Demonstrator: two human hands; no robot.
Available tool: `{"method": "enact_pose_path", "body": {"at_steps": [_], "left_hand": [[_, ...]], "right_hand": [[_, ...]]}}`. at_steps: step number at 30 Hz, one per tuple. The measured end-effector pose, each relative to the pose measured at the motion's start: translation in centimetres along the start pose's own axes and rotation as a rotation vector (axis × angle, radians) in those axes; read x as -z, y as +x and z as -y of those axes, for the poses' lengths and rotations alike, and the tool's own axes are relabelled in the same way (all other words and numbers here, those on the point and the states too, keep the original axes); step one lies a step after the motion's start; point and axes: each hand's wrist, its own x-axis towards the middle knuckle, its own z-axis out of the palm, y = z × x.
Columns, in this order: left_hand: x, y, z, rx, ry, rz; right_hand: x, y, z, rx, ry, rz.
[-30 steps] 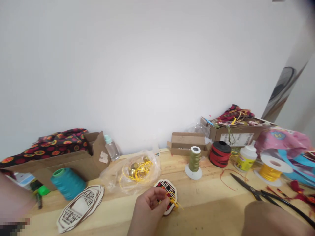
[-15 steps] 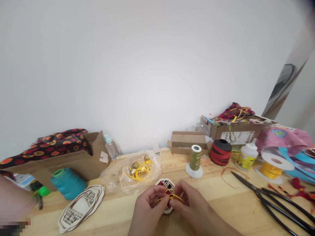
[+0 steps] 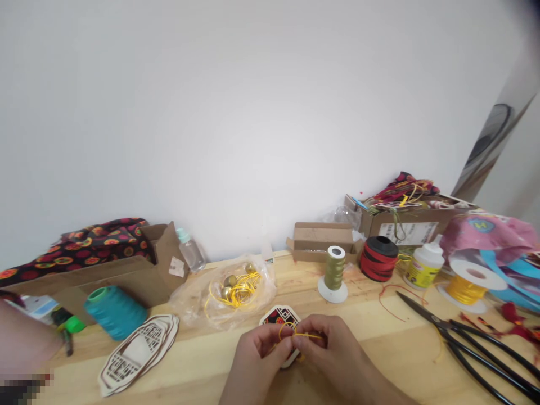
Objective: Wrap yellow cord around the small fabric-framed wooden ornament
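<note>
My left hand (image 3: 264, 357) and my right hand (image 3: 327, 343) meet at the front middle of the table, fingertips nearly touching. Between them runs a thin yellow cord (image 3: 288, 324), bent into a small loop, and both hands pinch it between thumb and fingers. Under the fingers lies a wooden fretwork plaque (image 3: 279, 313) with dark, red-patterned fabric showing through its cut-outs. Its lower part is mostly covered by my hands. Whether the cord is tied to the plaque cannot be made out.
Black scissors (image 3: 447, 326) lie at right, near a glue bottle (image 3: 424, 267) and spools of red ribbon (image 3: 378, 259), olive thread (image 3: 334, 270) and yellow cord (image 3: 464, 289). Left are stacked wooden cut-outs (image 3: 137, 354), a teal thread cone (image 3: 116, 312), and a bag (image 3: 198, 306) of bells. Another person's arm (image 3: 25, 343) enters left.
The yellow loop now stands up more above the fingertips, and my right fingers have closed in toward the left ones. More of the plaque's upper left shows.
</note>
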Motion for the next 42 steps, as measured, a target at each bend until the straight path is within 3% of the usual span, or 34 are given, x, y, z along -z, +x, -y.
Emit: {"method": "enact_pose_path", "body": {"at_steps": [4,10,20,31,38,42], "left_hand": [[0.2,0.0,-0.3,0.015,0.143,0.074],[-0.2,0.0,-0.4,0.025,0.082,-0.023],[-0.3,0.0,-0.3,0.050,0.088,-0.035],[-0.3,0.1,-0.3,0.048,0.095,-0.019],[-0.3,0.1,-0.2,0.016,0.115,-0.058],[-0.3,-0.1,-0.7,0.027,0.071,-0.081]], "right_hand": [[0.1,0.1,-0.3,0.046,-0.101,-0.042],[0.4,0.0,0.3,0.145,-0.315,-0.046],[1.2,0.3,1.0,0.224,-0.442,-0.111],[1.8,0.3,1.8,0.263,-0.216,-0.257],[2.0,0.6,2.2,0.156,0.002,-0.337],[2.3,1.2,1.1,0.038,0.172,-0.365]]}}
